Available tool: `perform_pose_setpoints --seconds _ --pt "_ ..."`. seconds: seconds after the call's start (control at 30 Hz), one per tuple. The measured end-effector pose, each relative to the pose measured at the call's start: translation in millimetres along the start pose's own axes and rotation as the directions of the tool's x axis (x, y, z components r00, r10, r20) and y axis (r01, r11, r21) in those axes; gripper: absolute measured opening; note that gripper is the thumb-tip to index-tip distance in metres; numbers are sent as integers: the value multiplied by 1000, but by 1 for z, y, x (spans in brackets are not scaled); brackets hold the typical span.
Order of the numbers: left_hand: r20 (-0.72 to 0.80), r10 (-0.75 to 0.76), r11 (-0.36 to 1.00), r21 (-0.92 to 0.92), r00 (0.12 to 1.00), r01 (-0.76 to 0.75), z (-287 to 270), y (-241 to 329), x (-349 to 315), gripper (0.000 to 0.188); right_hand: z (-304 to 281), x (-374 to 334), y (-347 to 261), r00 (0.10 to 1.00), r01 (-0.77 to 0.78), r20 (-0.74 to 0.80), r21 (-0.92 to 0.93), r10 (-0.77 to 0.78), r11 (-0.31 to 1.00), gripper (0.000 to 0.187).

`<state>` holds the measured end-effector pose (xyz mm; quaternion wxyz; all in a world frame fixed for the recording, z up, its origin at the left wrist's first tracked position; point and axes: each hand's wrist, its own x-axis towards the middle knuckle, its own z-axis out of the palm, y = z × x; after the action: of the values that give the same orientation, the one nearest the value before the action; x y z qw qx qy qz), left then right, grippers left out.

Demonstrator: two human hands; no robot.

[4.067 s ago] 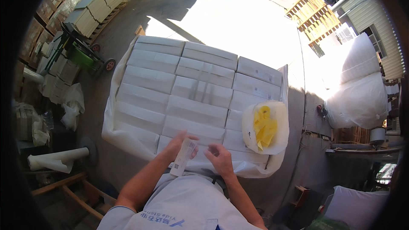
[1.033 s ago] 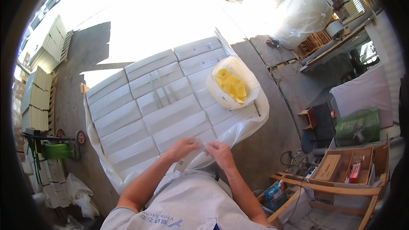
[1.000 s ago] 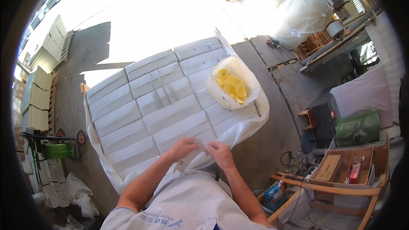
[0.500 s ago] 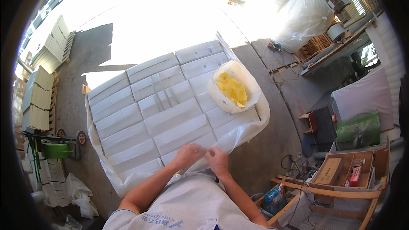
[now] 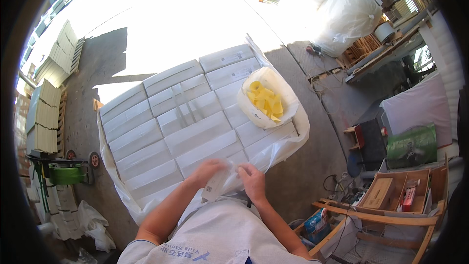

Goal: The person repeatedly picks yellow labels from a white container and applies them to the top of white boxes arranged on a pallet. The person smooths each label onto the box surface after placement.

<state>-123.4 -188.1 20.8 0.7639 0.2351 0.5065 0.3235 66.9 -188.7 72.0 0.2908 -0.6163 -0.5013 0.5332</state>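
Your left hand pinched the label strip high, presumably keeping its seven-o'clock end free — whether your right hand, at three o'clock, pinched anything, I couldn't tell.

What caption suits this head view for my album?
Left hand holding a white label strip, right hand close by, near rows of white boxes.

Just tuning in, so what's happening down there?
The person's left hand is holding a white label by the near edge of some white boxes. The right hand is close beside it, fingers bent; whether it grips anything is too unclear to tell. A white tub holding yellow strips sits on the boxes, toward the right.
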Motion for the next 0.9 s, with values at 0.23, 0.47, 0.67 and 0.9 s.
perform_pose_setpoints --seconds 0.23,0.47,0.67,0.9 --pt "-53 89 993 87 995 -85 7 5 1 22 8 3 -5 934 320 -80 -238 -347 917 16" --pt "6 351 780 551 936 -296 19 7 -1 22 4 14 -2 977 147 -122 -218 -176 965 26" --pt "24 231 883 415 973 -220 27 18 -6 26 -10 21 5 996 -37 -79 117 46 992 26" --pt "74 251 923 281 965 -262 45 26 15 27 -27 38 6 993 -104 90 297 81 949 25"
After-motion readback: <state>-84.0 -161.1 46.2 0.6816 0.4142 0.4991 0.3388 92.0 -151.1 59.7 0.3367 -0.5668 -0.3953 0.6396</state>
